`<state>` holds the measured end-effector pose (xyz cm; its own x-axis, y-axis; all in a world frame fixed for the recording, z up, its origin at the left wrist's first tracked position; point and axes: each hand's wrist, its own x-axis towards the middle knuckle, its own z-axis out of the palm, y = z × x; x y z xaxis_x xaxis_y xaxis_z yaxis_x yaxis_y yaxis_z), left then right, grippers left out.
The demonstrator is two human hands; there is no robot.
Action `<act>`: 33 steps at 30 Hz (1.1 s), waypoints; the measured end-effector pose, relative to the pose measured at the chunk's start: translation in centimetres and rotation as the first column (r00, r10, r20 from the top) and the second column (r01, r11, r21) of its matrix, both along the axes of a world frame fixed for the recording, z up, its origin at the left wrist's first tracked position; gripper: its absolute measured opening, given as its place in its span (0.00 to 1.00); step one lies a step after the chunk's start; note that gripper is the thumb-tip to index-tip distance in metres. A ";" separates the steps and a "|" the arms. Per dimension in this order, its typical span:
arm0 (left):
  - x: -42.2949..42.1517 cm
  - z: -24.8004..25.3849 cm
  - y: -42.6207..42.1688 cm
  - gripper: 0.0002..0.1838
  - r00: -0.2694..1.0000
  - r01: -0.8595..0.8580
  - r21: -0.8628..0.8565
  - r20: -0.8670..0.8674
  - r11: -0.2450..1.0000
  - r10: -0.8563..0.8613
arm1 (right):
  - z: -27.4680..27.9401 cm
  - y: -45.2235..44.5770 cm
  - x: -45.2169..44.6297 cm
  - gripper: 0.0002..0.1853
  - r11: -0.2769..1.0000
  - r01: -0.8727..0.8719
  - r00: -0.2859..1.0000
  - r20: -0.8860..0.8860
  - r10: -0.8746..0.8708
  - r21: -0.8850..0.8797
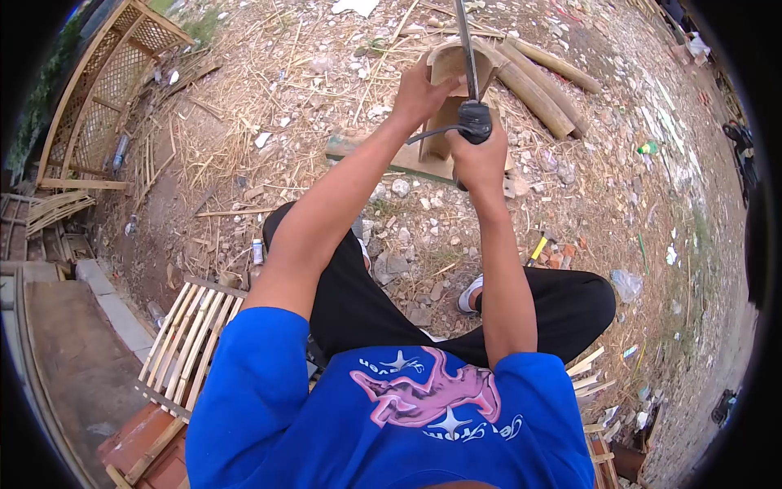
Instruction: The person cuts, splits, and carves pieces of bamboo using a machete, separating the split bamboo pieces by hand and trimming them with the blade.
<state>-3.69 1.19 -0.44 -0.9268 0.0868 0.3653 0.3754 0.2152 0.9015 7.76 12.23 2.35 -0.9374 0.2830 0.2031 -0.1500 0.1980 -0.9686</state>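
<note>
My left hand is wrapped around the side of a split bamboo section, whose hollow inner face shows. In my right hand is the black-wrapped handle of a long-bladed knife. Its blade points away from me and passes in front of the bamboo; I cannot tell whether they touch. A dark strap or cord trails left from the handle. Beneath the hands, the bamboo's lower part stands over a flat wooden board on the ground. Both hands are closed.
Several bamboo poles lie beyond my right hand. A hammer with a yellow handle rests near broken bricks by my right knee. Slatted wooden frames stand at the left, and a lattice panel farther off. Straw and rubble cover the ground.
</note>
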 end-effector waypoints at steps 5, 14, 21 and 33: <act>0.4 -0.9 1.5 0.23 0.989 0.072 0.084 0.119 0.994 -0.082 | -1.1 1.7 -1.0 0.17 0.997 0.034 0.999 0.030 -0.032 -0.071; -1.4 -0.9 1.5 0.19 0.992 0.126 0.010 0.021 0.992 -0.126 | 0.3 2.1 -0.5 0.16 1.000 0.030 1.000 0.003 -0.030 0.000; 0.7 5.6 1.9 0.21 0.985 0.153 -0.002 -0.080 0.988 -0.153 | 5.9 2.5 1.4 0.14 0.994 -0.018 0.991 -0.131 0.003 -0.107; 2.3 -1.1 2.1 0.45 0.953 0.296 -0.053 0.085 0.954 -0.291 | -1.2 2.8 2.2 0.16 0.994 0.081 0.984 0.163 -0.067 -0.078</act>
<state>-1.38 3.32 -1.57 -0.8813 0.3807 0.2801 0.3625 0.1643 0.9174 10.00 15.08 1.20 -0.9316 0.3627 0.0252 0.0198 0.1198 -0.9926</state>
